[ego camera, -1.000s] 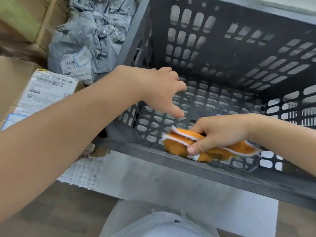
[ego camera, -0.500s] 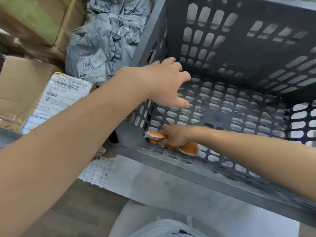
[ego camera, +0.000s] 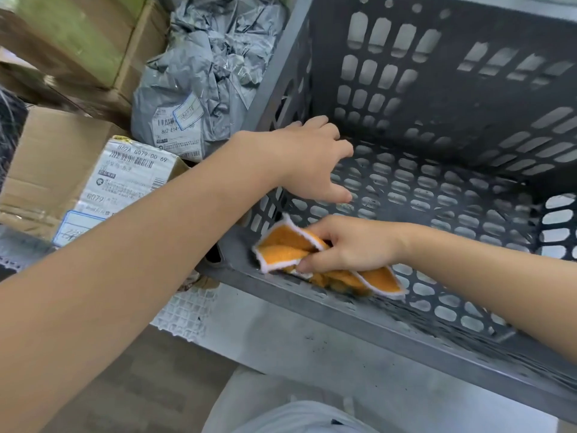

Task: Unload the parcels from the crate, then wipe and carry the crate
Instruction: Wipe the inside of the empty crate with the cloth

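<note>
- Right hand (ego camera: 352, 245) pinched the bunched cloth (ego camera: 281, 248) against the crate (ego camera: 437, 335) near wall, inside.
- Cloth had slid back from the crate's near-left corner: wiping under way.
- Left hand (ego camera: 309, 160) spread at the crate's left wall, holding nothing.
- Parcels (ego camera: 199, 89) lay outside, left of the crate; none seen inside.

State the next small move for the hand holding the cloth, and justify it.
Probably sweep the orange cloth rightward inside the crate, along its near side: the right hand grips it at the near-left corner, nothing else lies inside, and dark specks show further right.
</note>
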The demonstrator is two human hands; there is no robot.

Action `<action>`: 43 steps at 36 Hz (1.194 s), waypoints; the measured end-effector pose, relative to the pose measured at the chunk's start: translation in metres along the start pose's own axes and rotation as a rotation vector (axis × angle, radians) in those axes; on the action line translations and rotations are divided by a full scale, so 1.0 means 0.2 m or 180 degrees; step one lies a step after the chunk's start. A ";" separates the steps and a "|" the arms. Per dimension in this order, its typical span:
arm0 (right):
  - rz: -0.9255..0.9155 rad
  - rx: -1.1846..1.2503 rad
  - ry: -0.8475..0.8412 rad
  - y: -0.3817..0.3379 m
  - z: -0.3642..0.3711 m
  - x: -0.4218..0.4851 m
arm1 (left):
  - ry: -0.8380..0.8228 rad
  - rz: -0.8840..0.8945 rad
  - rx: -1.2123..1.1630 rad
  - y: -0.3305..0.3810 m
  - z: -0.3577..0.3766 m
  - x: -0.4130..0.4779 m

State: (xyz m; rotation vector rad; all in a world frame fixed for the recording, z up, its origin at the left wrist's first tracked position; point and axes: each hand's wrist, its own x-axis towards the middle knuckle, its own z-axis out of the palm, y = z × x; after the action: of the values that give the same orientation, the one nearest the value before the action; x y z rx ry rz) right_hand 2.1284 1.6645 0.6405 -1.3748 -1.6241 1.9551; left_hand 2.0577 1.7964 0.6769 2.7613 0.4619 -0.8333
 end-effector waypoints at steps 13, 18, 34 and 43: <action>0.0757 0.0248 -0.0398 0.29 -0.09 -0.36 | 0.0000 0.0186 0.0173 0.06 -0.04 0.04; 0.1502 0.0090 -0.0815 0.45 -0.15 -0.48 | -0.0017 0.0258 0.0273 0.09 -0.06 0.06; 0.0786 -0.1292 -0.0342 0.43 0.07 0.19 | -0.0251 0.0349 0.0698 0.17 -0.07 0.14; 0.1563 -0.1832 -0.0773 0.52 -0.02 -0.11 | -0.0265 0.0584 0.0941 0.30 -0.12 0.21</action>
State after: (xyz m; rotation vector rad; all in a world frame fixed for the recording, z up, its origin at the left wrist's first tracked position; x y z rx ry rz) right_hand 2.1800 1.6149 0.5615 -1.9634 -2.2625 2.0542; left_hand 2.1232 1.7581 0.6797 2.9589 0.0710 -1.0381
